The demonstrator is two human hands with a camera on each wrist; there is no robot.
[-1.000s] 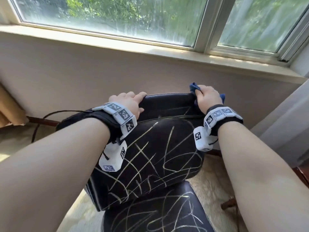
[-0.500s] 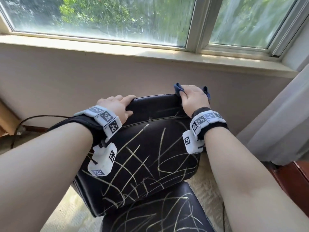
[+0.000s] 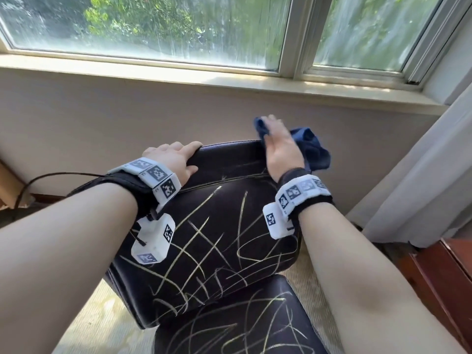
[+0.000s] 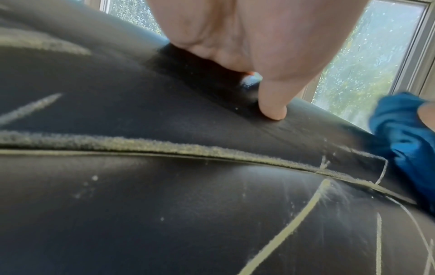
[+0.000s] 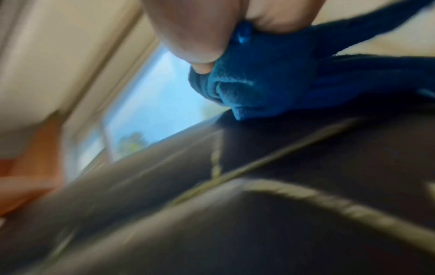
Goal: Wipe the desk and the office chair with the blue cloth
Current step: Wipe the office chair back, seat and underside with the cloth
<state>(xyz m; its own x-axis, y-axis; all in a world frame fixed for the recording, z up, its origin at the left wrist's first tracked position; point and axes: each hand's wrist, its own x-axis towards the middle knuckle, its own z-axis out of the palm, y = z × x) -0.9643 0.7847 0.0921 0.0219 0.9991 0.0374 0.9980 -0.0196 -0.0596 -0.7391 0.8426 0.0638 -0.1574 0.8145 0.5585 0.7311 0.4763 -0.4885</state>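
A black leather office chair (image 3: 217, 238) with pale scribble marks on its backrest and seat fills the middle of the head view. My left hand (image 3: 171, 157) grips the top left edge of the backrest, fingers over the far side, thumb (image 4: 273, 109) on the front. My right hand (image 3: 278, 146) holds the bunched blue cloth (image 3: 314, 152) at the top right corner of the backrest. In the right wrist view the cloth (image 5: 259, 89) is clutched under my fingers against the chair's top edge. The desk is out of view.
A beige wall and a windowsill (image 3: 229, 80) stand close behind the chair. A white curtain (image 3: 421, 187) hangs at the right, with red-brown wood furniture (image 3: 447, 277) below it. A black cable (image 3: 51, 177) trails off my left wrist. Carpet lies under the chair.
My right hand has lifted and slid the cloth to the right corner of the backrest top, with more cloth now hanging free. The left hand keeps its grip on the chair.
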